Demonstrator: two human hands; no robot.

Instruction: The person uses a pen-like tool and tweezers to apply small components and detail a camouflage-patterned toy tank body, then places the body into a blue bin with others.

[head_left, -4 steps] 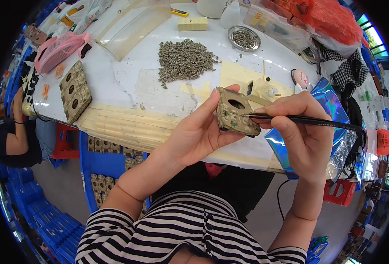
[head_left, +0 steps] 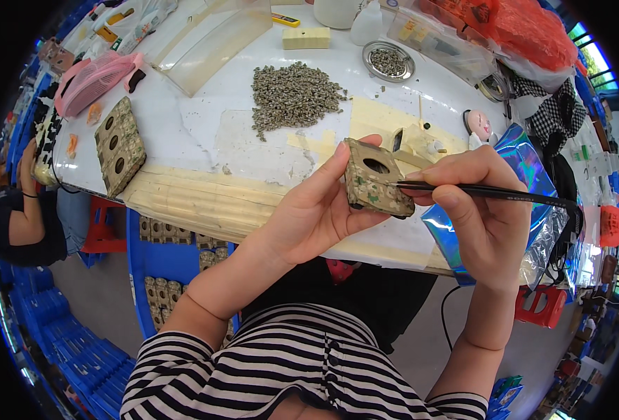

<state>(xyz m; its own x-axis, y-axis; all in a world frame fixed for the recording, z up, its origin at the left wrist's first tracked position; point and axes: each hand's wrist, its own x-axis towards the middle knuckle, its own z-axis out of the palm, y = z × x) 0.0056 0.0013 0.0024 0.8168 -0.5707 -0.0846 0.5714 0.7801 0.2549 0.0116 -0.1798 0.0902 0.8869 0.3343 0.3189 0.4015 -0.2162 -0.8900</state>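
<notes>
My left hand (head_left: 316, 213) is closed around a camouflage-patterned housing (head_left: 372, 190), tilted above the table's front edge. A dark oval opening shows in the housing's upper face. Between the thumb and fingers of my right hand (head_left: 481, 210) is a pair of black tweezers (head_left: 474, 189). Their tips meet the housing's face just below and right of the opening; whether they pinch a small part is too small to tell. Farther back lies a pile of small metal parts (head_left: 295, 96), with more in a round metal dish (head_left: 389, 61). A longer camouflage housing (head_left: 120, 147) with several round holes rests at left.
A cream block (head_left: 306, 38), a yellow cutter (head_left: 285, 19) and a white squeeze bottle (head_left: 367, 24) stand at the back. Right of my hands lies shiny blue film (head_left: 526, 164). Below the table edge, a blue tray (head_left: 136, 269) holds several camouflage pieces. Another person (head_left: 26, 217) sits at left.
</notes>
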